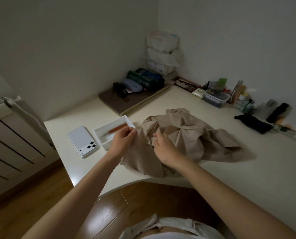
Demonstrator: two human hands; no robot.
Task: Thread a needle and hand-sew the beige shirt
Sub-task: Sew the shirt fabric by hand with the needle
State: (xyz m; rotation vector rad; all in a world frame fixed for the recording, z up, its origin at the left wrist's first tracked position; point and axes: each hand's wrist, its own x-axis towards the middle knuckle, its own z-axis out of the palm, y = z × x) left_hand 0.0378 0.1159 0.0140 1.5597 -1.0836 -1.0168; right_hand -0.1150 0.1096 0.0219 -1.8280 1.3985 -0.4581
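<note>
One wide-angle head view looks forward and down, close above the left hand (122, 140) and right hand (164, 150), across the desk (212, 173) to its far corner.

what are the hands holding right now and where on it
The left hand pinches a bunched edge of the beige shirt. The right hand curls onto the fabric beside it; what it pinches cannot be told.

Dim, soft; dark corners; wide-angle edge bending
</note>
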